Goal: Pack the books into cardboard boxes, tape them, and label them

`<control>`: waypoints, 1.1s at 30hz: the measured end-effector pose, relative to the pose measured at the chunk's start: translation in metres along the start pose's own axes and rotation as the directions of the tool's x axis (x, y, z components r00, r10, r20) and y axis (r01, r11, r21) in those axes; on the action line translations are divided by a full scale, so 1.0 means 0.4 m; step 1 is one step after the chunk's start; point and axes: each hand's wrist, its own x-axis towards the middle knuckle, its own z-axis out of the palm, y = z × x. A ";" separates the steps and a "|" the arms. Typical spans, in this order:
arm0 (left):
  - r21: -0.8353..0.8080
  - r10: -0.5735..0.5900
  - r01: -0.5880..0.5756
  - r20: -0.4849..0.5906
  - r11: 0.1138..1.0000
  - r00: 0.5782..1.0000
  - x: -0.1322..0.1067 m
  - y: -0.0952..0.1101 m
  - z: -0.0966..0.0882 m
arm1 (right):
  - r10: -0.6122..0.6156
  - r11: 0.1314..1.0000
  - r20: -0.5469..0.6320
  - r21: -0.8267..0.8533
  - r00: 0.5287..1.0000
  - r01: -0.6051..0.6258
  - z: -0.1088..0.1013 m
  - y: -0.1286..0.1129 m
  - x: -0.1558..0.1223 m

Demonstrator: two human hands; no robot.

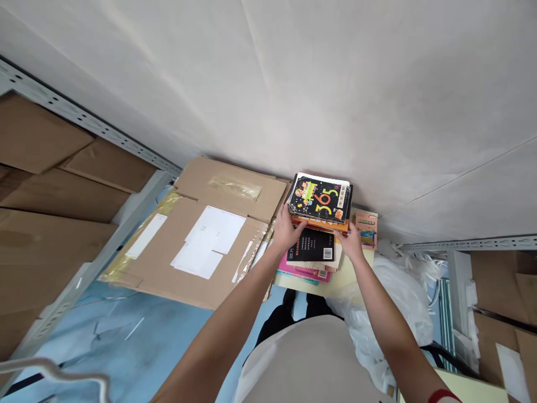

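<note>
A stack of books (321, 198) sits near the wall, topped by a black cover with a colourful "365" on it. My left hand (287, 230) grips the stack's near left corner, thumb along the front edge. On the near right corner, my right hand (351, 243) holds the same stack, its fingers partly hidden behind the edge. Just below them lies a black book (311, 245) with a barcode, on top of a pink book (300, 270) and others. A small orange-pink book (366, 228) lies right of my right hand.
Flattened cardboard (168, 235) with white paper sheets stands left of the books. A pale yellow surface (348, 274) bears the books. Clear plastic bags (403, 296) bunch up at the right. Metal racks with cardboard boxes (54, 240) flank both sides, and a grey wall (293, 84) rises behind.
</note>
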 end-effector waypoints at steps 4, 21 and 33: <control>0.214 0.075 -0.070 -0.017 0.974 0.997 -0.001 0.054 0.005 | 0.080 0.971 -0.059 0.231 0.995 -0.065 0.019 -0.010 -0.005; 0.313 0.373 -0.467 0.317 0.827 0.872 0.115 0.120 0.027 | 0.258 0.756 -0.059 0.634 0.964 -0.163 -0.053 -0.001 -0.205; 0.063 0.259 -0.285 0.272 0.956 0.927 -0.049 0.022 -0.044 | 0.350 0.610 -0.203 0.790 0.914 -0.058 -0.066 0.062 -0.504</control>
